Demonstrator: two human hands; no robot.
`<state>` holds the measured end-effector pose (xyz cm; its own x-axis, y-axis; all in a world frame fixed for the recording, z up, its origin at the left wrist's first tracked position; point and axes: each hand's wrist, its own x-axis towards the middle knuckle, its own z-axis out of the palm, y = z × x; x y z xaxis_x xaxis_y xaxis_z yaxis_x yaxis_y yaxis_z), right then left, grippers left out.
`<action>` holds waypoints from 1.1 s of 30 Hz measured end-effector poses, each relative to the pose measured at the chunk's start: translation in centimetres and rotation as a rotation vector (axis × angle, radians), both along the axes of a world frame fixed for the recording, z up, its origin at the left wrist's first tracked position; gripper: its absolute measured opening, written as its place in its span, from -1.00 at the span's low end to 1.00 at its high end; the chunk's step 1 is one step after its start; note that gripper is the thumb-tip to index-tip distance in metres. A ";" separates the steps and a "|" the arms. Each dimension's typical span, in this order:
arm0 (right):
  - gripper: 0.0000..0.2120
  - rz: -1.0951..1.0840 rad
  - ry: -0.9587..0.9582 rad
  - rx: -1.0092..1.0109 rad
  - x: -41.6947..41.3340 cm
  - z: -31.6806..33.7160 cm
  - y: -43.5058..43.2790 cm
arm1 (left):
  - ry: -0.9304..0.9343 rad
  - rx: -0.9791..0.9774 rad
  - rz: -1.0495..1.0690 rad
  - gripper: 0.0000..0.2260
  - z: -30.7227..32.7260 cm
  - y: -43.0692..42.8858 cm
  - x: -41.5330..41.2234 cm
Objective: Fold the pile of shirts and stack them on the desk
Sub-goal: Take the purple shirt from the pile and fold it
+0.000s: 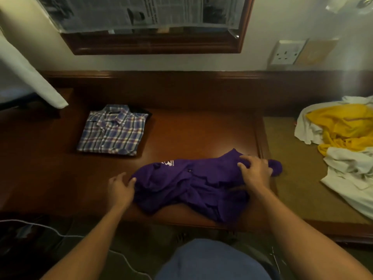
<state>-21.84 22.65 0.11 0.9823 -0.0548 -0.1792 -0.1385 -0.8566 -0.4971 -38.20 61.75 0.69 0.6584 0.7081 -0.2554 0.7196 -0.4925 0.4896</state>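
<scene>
A crumpled purple shirt point(187, 184) lies on the dark wooden desk point(191, 134) near its front edge. My left hand point(120, 188) touches the shirt's left edge with fingers apart. My right hand point(255, 171) rests on the shirt's right end, fingers curled into the cloth. A folded plaid shirt point(113, 131) sits at the back left of the desk on top of a dark folded garment. A loose pile of yellow and white shirts point(343, 138) lies at the right.
A tan mat point(296, 188) covers the desk's right part under the pile. A wall socket point(287, 52) and a framed mirror point(157, 43) are on the wall behind. White cloth point(26, 77) hangs at the far left. A white cable point(40, 227) runs below the desk.
</scene>
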 end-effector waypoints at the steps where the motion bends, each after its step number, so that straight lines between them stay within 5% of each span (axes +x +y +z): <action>1: -0.72 0.052 0.020 -0.002 -0.7 0.0 1.2 | -0.011 0.002 -0.077 -0.54 -0.3 -0.5 -0.1; 3: -0.73 0.152 0.086 0.011 -2.0 -0.1 3.7 | 0.037 0.018 -0.264 -0.45 -1.1 -1.7 -0.1; 6: -0.71 0.297 0.186 0.049 -3.4 -1.1 7.3 | 0.342 0.149 -0.531 -0.34 -2.5 -2.9 0.1; 9: -0.58 0.397 0.232 0.071 -4.4 -2.1 10.9 | 0.450 0.106 -0.583 -0.42 -4.0 -3.1 -0.3; 13: -0.36 0.494 0.252 -0.096 -5.1 -3.5 15.2 | 0.262 0.082 -0.569 -0.81 -5.1 -1.8 -1.0; 17: -0.79 0.509 0.186 -0.093 -4.7 -3.7 16.9 | -0.097 -0.233 -0.384 -0.86 -2.7 -0.1 -0.3; 21: -0.82 0.368 0.200 0.170 -1.8 -0.7 16.0 | -0.323 -0.501 -0.211 -0.80 2.6 3.4 1.0; 33: -0.87 0.294 -0.187 0.193 4.1 16.9 10.5 | -0.545 -0.250 -0.348 -0.87 16.9 9.1 6.6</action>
